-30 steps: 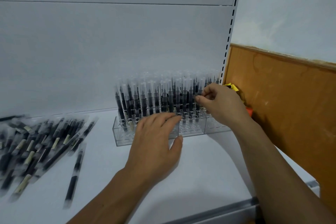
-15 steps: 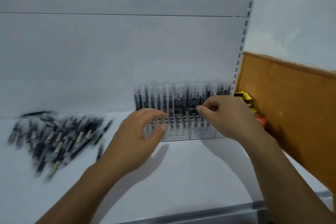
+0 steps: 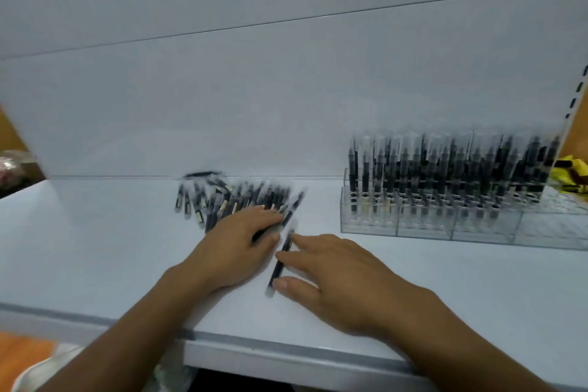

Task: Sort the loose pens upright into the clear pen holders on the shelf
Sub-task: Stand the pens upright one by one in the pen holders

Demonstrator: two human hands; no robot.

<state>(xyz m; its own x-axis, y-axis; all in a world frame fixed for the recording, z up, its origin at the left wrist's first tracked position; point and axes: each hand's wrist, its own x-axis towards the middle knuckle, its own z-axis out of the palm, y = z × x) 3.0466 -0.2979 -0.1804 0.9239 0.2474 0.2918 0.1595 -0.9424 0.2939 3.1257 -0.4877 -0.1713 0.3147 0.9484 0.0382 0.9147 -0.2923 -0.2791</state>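
A pile of loose black pens lies on the white shelf near the back wall. My left hand rests on the pile's near right end, fingers and thumb closed around one pen that sticks out beyond them. A single pen lies apart, pointing toward me. My right hand is spread beside it, index tip and thumb tip touching it. The clear pen holders stand at the right, packed with several upright pens. The image is blurred by motion.
A yellow object sits behind the holders at the far right. The shelf's front edge runs under my forearms. Something orange shows below the shelf at the bottom left.
Both hands left the pen holders and moved left to the loose pile. My view swung left, so the holders now sit at the right. My left hand closed on a pen.
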